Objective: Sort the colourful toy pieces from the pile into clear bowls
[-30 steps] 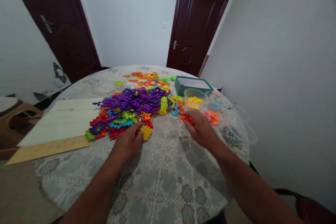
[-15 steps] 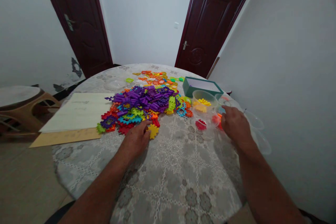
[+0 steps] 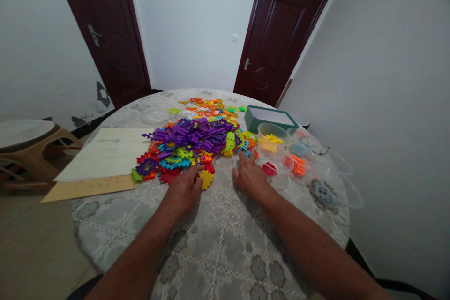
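**Two bare hands rest at the near edge of a heap of multicoloured interlocking plastic gear pieces (image 3: pixel 190 143).**
The left hand (image 3: pixel 183 191) is loosely curled, just beside a yellow plastic gear piece (image 3: pixel 206 179); whether it pinches anything cannot be told. The right hand (image 3: pixel 250 176) is spread, fingertips down on the lace-patterned tablecloth (image 3: pixel 225 248), near a clear plastic bowl of red pieces (image 3: pixel 270 168). Open cloth runs from both hands to the round table's near edge.
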`<state>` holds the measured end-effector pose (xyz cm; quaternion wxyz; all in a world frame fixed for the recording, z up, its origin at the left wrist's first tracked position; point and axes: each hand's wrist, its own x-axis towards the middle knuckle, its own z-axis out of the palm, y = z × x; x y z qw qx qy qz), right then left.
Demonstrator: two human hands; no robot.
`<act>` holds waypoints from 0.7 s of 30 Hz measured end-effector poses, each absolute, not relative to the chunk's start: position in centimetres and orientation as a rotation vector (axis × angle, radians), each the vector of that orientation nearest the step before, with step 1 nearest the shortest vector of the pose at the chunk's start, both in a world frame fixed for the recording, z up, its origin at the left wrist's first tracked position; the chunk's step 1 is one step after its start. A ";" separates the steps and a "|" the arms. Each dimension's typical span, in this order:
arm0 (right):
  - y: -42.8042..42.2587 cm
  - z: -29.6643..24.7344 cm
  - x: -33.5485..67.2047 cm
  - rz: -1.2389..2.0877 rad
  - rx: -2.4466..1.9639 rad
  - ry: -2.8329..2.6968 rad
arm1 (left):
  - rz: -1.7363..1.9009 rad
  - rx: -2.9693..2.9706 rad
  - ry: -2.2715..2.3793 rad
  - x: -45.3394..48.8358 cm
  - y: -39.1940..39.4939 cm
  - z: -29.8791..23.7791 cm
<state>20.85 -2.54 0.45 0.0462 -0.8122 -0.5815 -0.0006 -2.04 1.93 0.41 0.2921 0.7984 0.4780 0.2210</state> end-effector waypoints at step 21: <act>-5.3 -0.3 18.2 0.244 -1.998 -2.030 | 0.641 2.166 1.273 -1.9 1.8 -0.1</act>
